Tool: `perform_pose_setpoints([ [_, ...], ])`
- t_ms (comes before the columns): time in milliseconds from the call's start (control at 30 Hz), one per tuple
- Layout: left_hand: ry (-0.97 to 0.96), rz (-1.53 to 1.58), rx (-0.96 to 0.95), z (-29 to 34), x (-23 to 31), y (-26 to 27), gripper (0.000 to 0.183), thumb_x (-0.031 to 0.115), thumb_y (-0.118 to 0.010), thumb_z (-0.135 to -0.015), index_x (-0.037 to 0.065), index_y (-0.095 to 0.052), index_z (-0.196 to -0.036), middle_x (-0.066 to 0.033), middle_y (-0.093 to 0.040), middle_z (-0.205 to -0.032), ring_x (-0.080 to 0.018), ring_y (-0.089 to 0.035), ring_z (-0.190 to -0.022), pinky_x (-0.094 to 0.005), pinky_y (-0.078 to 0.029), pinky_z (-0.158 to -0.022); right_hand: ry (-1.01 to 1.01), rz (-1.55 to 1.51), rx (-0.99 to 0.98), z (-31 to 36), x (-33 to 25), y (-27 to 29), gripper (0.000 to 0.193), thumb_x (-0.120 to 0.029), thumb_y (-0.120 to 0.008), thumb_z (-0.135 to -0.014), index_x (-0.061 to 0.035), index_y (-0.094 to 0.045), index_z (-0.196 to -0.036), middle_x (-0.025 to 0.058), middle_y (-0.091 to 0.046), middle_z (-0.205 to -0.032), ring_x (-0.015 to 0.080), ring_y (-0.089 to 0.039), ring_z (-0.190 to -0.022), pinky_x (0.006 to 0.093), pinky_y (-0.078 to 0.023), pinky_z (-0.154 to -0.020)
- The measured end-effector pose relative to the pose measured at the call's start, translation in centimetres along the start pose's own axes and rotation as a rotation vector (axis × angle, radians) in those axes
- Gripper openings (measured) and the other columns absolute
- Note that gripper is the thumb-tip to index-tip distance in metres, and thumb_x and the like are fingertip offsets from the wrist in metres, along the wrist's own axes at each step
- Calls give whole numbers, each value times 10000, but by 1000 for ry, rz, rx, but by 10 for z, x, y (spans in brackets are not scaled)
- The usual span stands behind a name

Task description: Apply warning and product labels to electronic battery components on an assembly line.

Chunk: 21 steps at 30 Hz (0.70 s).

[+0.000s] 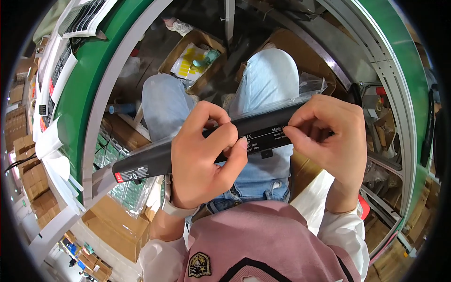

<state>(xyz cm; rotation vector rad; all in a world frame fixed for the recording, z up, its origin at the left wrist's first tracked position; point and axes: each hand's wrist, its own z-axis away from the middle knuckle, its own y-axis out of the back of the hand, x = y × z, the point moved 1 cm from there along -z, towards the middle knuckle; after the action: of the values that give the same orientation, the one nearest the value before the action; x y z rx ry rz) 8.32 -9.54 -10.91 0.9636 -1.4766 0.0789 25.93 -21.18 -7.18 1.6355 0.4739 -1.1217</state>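
A long black bar-shaped appliance [155, 159] lies slantwise across my lap, its right end higher in the picture. A black label [263, 138] with white print runs along its middle. The thumb and curled fingers of my left hand [202, 155] close at the label's left end, the wrist wearing a pale band. At the label's other end, my right hand [336, 136] pinches with thumb and forefinger. Whether the label lies fully flat on the bar cannot be made out. Near the bar's left end sits a smaller red and white label [131, 174]. Clear plastic film [272, 107] shows along the upper edge.
Beyond my knees stands a cardboard box [174, 61] with a yellow and white packet. A green worktop [89, 98] with a pale frame curves along the left, stacked with white packaging. Metal framing [392, 94] runs down the right. Cardboard [115, 223] lies at lower left.
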Motion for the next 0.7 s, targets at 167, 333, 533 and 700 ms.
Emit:
perform_pose_setpoints([
  [167,32,-13,-75,-2,-2,10,266,22,-733,-711,43,-474,-655,-92,-522,-881,-192,-532,-684,-290,-440,-652,-16,-9,-11,0,0,1,104,47,-723,-680,14,-639,-730,52,-590,-638,105,-582,-500,222,-430,-458],
  [333,159,96,-97,-3,-4,11,300,33,-740,-718,42,-441,-746,-98,-533,-915,-193,-570,-843,-283,-452,-777,-75,-28,-56,-1,0,4,98,36,-717,-680,18,-632,-726,51,-585,-621,104,-587,-506,223,-433,-461],
  [533,174,153,-108,-3,-7,10,328,49,-745,-739,46,-422,-800,-88,-528,-915,-171,-551,-880,-277,-445,-805,-50,-47,-73,-1,0,3,93,39,-704,-677,27,-624,-724,58,-582,-615,112,-590,-512,227,-443,-471],
  [700,156,123,-110,-3,-8,11,332,51,-751,-736,47,-424,-792,-92,-533,-914,-173,-551,-873,-278,-444,-802,-42,-29,-74,-2,-1,3,97,41,-701,-675,27,-619,-724,65,-578,-620,115,-591,-522,231,-451,-483],
])
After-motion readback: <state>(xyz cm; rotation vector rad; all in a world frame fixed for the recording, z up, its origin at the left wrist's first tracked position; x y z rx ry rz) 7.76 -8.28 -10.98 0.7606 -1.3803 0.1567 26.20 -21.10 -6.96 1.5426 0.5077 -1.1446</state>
